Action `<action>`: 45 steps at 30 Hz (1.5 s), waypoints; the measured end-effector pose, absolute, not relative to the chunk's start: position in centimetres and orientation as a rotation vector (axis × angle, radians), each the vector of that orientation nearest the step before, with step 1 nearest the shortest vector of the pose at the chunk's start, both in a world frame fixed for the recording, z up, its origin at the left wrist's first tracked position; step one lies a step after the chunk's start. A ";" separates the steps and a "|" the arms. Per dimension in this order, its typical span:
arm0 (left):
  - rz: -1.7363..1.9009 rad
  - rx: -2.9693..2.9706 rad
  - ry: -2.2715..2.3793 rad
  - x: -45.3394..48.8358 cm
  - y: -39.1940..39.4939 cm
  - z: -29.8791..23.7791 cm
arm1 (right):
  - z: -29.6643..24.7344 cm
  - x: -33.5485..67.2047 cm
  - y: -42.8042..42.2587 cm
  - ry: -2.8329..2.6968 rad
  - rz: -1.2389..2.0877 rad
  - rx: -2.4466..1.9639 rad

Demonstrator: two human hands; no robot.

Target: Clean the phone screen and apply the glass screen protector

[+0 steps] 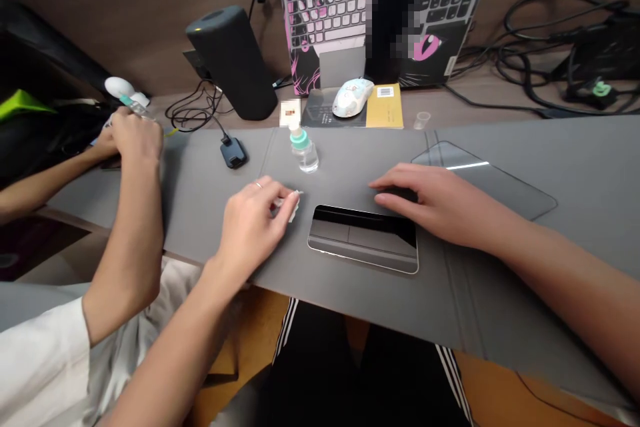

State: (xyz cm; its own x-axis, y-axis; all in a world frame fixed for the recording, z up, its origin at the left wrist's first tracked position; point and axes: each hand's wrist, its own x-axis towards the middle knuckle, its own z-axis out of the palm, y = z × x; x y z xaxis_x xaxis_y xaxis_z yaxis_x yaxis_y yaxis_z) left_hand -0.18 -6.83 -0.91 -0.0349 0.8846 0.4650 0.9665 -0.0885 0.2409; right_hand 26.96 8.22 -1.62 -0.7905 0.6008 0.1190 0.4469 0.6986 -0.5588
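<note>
A smartphone [364, 239] lies on the grey desk mat, its dark glossy screen facing up. My left hand [256, 221] is just left of it, fingers closed on a crumpled white tissue [295, 205]. Beyond the phone's right end, my right hand [420, 197] reaches in low over the mat, thumb and fingers apart, holding nothing. Partly behind that forearm lies a thin, clear sheet with rounded corners [505, 181]. A small clear bottle with a mint-green collar [306, 153] stands upright behind the phone.
At the back is a laptop [345, 63], with a white mouse [351, 99] in front. A black speaker [235, 63] and small dark device [233, 152] stand left. Black cables [525, 67] lie tangled at right. Another person's hand [136, 137] works at far left.
</note>
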 end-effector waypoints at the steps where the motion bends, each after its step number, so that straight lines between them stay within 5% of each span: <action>1: -0.817 -2.061 -1.999 -0.1 -6.7 -0.6 | -1.6 27.0 8.3 -2.615 0.749 -0.831; 23: -0.465 -2.380 -1.856 8.9 -4.0 -2.7 | -1.7 26.5 8.8 -2.592 0.796 -0.805; 32: -0.638 -2.531 -1.629 9.7 -11.0 -0.8 | -2.4 26.8 8.7 -2.582 0.831 -0.762; 45: -0.545 -2.371 -1.798 14.2 -5.1 -3.1 | -2.8 26.8 8.7 -2.552 0.865 -0.763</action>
